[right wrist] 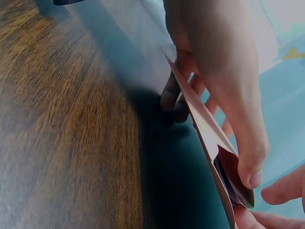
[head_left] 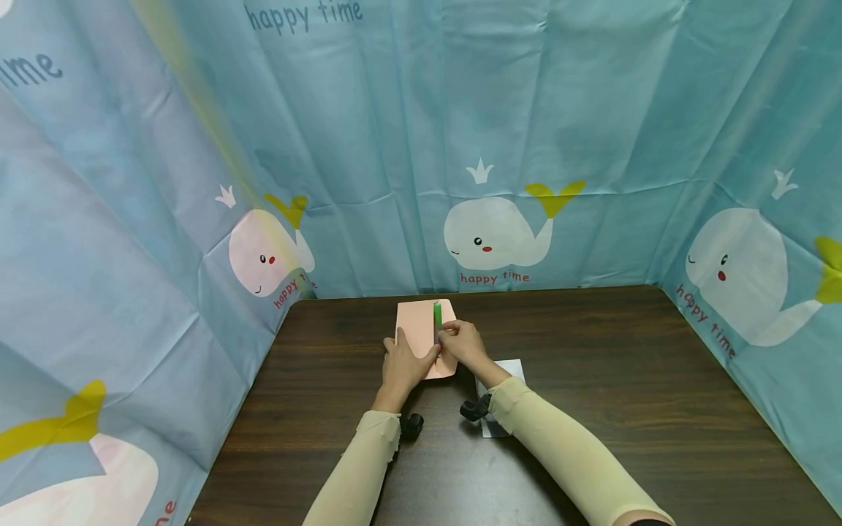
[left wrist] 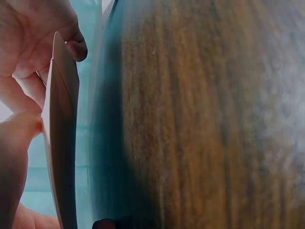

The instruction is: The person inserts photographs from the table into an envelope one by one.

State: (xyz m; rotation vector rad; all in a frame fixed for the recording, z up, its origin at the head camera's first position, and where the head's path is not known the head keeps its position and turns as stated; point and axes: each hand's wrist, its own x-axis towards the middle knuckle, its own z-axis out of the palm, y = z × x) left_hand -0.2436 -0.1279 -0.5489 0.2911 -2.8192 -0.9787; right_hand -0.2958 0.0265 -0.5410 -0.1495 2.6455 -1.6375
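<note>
A pale pink envelope [head_left: 414,321] is held close over the far part of the table, its flap folded out to the right. In the gap beside the flap shows a narrow, flat card [head_left: 437,315], green at the top and dark lower down. My left hand [head_left: 404,365] grips the envelope, thumb on its face and fingers round the left side. The fingertips of my right hand [head_left: 463,343] pinch at the card by the opening. In the right wrist view the envelope [right wrist: 205,121] gapes at its mouth, with the left thumb pressing beside it.
A white sheet [head_left: 513,369] with a dark patch lies on the brown wooden table [head_left: 631,394], partly under my right forearm. Blue curtains [head_left: 395,183] printed with whales hang behind the table and on both sides. Each wrist bears a black camera mount.
</note>
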